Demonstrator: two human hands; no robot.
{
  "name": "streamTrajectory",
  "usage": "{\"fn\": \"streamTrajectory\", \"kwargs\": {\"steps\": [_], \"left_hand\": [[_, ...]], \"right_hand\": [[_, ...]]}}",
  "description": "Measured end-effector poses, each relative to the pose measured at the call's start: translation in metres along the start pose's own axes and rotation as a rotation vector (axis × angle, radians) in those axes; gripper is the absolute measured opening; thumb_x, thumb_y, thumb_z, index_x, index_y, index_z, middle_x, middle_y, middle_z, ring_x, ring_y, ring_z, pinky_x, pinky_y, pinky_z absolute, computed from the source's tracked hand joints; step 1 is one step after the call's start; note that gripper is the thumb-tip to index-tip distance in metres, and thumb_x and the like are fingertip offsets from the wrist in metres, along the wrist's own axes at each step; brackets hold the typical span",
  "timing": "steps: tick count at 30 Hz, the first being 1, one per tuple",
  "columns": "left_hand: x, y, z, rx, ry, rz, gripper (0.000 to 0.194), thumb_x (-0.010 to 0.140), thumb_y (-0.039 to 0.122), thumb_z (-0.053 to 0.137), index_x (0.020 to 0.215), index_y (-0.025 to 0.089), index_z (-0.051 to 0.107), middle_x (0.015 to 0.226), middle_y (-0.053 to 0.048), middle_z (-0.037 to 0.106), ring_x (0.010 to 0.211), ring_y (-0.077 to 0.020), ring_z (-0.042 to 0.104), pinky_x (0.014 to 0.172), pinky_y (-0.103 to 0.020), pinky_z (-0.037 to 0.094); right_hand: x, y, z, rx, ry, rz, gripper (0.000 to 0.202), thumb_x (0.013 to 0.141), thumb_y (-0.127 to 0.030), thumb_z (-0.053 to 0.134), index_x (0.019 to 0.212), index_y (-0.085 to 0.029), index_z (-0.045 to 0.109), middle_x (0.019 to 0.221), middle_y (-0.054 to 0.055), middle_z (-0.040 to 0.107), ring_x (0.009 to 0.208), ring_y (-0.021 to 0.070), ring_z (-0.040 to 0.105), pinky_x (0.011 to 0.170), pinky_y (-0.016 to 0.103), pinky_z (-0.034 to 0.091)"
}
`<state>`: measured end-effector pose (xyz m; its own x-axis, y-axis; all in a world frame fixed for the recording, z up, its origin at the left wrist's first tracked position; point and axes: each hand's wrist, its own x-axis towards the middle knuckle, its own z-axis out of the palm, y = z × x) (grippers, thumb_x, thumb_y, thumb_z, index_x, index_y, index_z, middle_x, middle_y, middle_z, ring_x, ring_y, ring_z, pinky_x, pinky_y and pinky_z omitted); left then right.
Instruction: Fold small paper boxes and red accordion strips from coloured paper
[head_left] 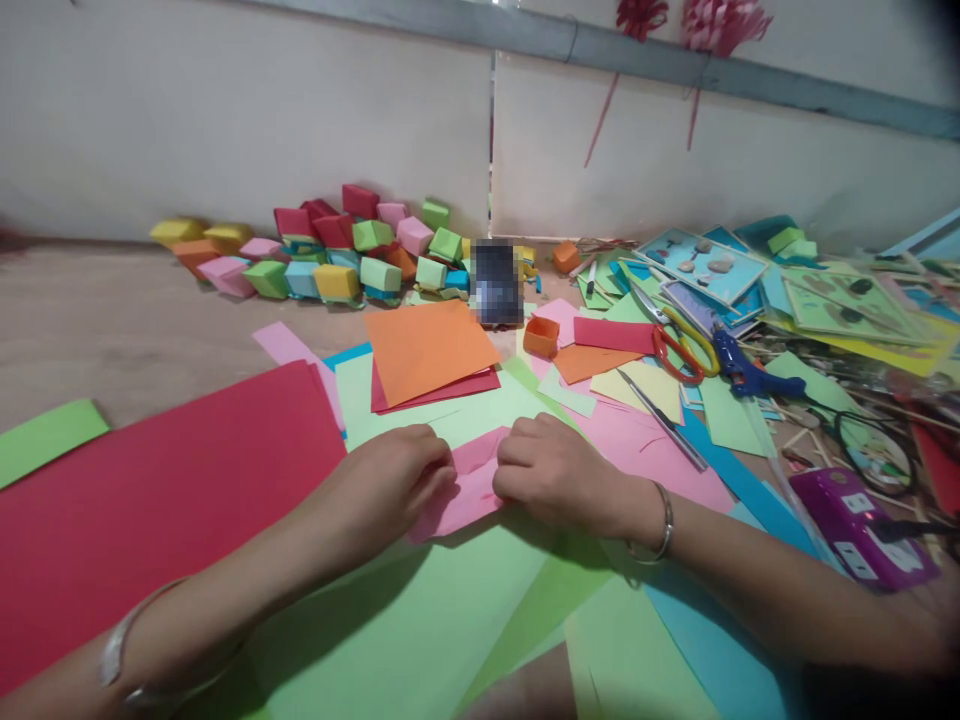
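A small pink sheet of paper with fold creases is between my two hands, over light green sheets. My left hand pinches its left side, fingers curled and thumb pressed in. At the right side, my right hand grips the paper with bent fingers. Part of the paper's edges is hidden under the fingers. Just beyond the hands lies an orange square sheet on top of a red one. A large red sheet spreads under and beside my left forearm.
Several folded paper boxes are heaped along the wall, next to a phone-like dark object. To the right lie red-handled scissors, a craft knife, a blue glue gun and a purple power strip among paper scraps.
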<state>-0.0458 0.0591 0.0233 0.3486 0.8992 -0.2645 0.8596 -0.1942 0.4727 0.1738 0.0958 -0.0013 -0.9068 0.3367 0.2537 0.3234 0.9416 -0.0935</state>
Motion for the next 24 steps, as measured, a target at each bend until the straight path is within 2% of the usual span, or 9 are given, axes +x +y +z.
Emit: {"fn": "streamTrajectory", "kwargs": {"steps": [2,5,9,15,20,24], "left_hand": [[0.000,0.000,0.003,0.043,0.050,0.024,0.020,0.083,0.019,0.044,0.080,0.018,0.064,0.081,-0.006,0.063,0.073,-0.0203,0.056,0.061,-0.029,0.036],[0.000,0.000,0.008,0.079,0.079,0.061,0.023,0.080,0.014,0.046,0.086,0.020,0.067,0.080,-0.005,0.062,0.075,-0.0203,0.056,0.060,-0.028,0.033],[0.002,-0.002,0.013,0.069,0.052,0.079,0.026,0.083,0.018,0.050,0.090,0.025,0.074,0.081,-0.004,0.061,0.075,-0.0202,0.057,0.058,-0.028,0.032],[0.006,-0.006,0.015,0.012,0.064,0.095,0.023,0.085,0.020,0.049,0.090,0.022,0.072,0.085,-0.005,0.063,0.079,-0.0203,0.058,0.061,-0.028,0.035],[0.005,-0.006,0.012,0.018,0.045,0.121,0.028,0.085,0.027,0.050,0.098,0.026,0.075,0.078,-0.003,0.057,0.072,-0.0195,0.054,0.058,-0.028,0.032],[0.002,-0.002,0.007,0.115,0.050,0.197,0.029,0.090,0.028,0.047,0.087,0.022,0.076,0.073,-0.004,0.053,0.068,-0.0189,0.048,0.058,-0.031,0.028]], "right_hand": [[-0.002,-0.002,-0.001,-0.007,-0.055,-0.038,0.022,0.097,-0.016,0.049,0.080,-0.018,0.062,0.074,0.002,0.057,0.074,0.0164,0.037,0.060,0.032,0.018],[-0.004,-0.006,-0.006,-0.013,-0.169,-0.028,0.016,0.097,-0.019,0.050,0.087,-0.019,0.063,0.080,0.003,0.058,0.075,0.0162,0.039,0.059,0.032,0.018],[-0.003,-0.016,-0.015,-0.092,-0.262,-0.018,0.016,0.097,-0.015,0.048,0.090,-0.017,0.061,0.079,0.003,0.058,0.069,0.0145,0.038,0.058,0.032,0.018],[0.003,-0.022,-0.023,-0.066,-0.329,0.006,0.015,0.098,-0.013,0.047,0.097,-0.013,0.062,0.086,0.007,0.061,0.073,0.0157,0.045,0.059,0.032,0.025],[0.001,-0.015,-0.021,-0.009,-0.314,0.018,0.015,0.097,-0.017,0.050,0.098,-0.017,0.064,0.089,0.005,0.062,0.076,0.0167,0.050,0.058,0.031,0.027],[-0.002,-0.020,-0.017,-0.060,-0.226,-0.007,0.018,0.097,-0.015,0.048,0.095,-0.015,0.065,0.083,0.005,0.062,0.071,0.0167,0.049,0.058,0.033,0.029]]}}
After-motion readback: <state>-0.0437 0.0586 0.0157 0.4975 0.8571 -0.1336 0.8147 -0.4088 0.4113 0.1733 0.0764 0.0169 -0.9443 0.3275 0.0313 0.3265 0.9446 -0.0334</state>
